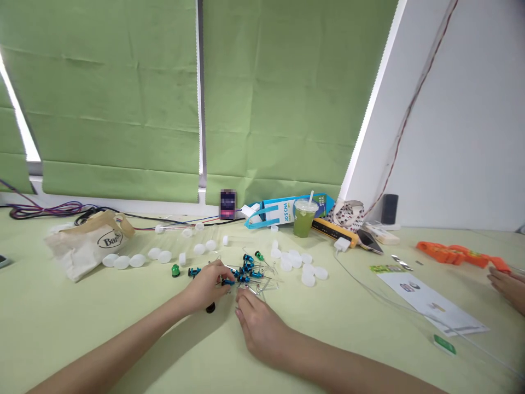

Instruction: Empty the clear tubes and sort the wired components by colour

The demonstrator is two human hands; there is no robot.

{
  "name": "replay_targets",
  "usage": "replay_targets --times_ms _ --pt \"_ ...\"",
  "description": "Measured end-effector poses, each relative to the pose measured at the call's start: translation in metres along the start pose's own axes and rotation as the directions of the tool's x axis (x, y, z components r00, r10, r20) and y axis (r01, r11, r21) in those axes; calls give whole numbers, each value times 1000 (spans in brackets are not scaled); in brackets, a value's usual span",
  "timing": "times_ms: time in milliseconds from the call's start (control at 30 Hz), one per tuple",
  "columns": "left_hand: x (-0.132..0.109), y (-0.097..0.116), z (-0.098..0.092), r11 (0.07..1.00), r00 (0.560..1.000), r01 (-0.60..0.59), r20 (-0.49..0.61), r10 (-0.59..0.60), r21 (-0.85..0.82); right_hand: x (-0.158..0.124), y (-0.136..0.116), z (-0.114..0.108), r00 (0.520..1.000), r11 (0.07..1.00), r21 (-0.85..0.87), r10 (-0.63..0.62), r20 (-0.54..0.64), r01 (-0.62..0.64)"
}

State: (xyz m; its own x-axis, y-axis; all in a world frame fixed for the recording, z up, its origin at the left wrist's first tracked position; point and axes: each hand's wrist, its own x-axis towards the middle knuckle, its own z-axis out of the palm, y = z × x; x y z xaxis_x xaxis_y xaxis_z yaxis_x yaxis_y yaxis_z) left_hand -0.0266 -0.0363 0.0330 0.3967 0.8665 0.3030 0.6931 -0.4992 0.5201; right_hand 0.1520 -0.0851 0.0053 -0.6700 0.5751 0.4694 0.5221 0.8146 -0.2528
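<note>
My left hand [207,285] rests on the pale green table [82,328], fingers pinched on a small blue part [228,282] with thin wire legs. A black tool tip [210,308] shows under that hand. My right hand [258,323] lies just right of it, fingertips closed at the wire legs beside the pile of blue parts [246,271]. A green-capped part [175,270] lies left of the pile and another one [259,255] lies behind it.
White round caps [303,265] lie scattered around the pile. A cloth bag [84,243] sits at left, a green drink cup [304,217] and blue carton [279,210] behind. Paper sheet [430,301], orange tool [455,253] and another person's hand [508,284] at right.
</note>
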Motion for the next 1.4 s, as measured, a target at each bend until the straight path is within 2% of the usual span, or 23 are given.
replay_targets --times_ms 133,333,433,533,633,733,1067,1200,1300,1400 --pt "6 1 -2 999 1000 23 11 -23 23 0 1 1 1000 1000 -1 -1 0 1" --pt "16 -8 -3 998 991 67 116 -64 -23 0 0 -1 1000 1000 -22 11 6 -11" --pt "17 -12 -2 999 996 48 80 -47 -15 0 -1 -1 1000 1000 -15 26 -7 -26" --pt "15 -13 -2 1000 1000 0 30 0 -14 0 1 -1 995 995 -6 100 -27 -100" --pt "13 -12 -2 999 999 -44 22 44 -5 0 5 -2 984 984 7 177 -31 -177" --pt "12 -11 -2 998 998 -63 21 63 -6 1 11 -4 977 979 35 205 -59 -203" --pt "19 -16 -3 969 999 30 42 -20 -246 8 16 -9 967 990 57 140 -211 -131" --pt "18 -10 -7 933 998 60 27 -54 -354 9 15 -13 941 989 18 143 -307 -144" --pt "17 -7 -8 888 996 86 35 -79 -451 11 19 -13 928 976 117 212 -306 -184" --pt "16 -9 -6 817 993 118 71 -95 -564 16 25 -12 919 927 290 312 -240 -239"
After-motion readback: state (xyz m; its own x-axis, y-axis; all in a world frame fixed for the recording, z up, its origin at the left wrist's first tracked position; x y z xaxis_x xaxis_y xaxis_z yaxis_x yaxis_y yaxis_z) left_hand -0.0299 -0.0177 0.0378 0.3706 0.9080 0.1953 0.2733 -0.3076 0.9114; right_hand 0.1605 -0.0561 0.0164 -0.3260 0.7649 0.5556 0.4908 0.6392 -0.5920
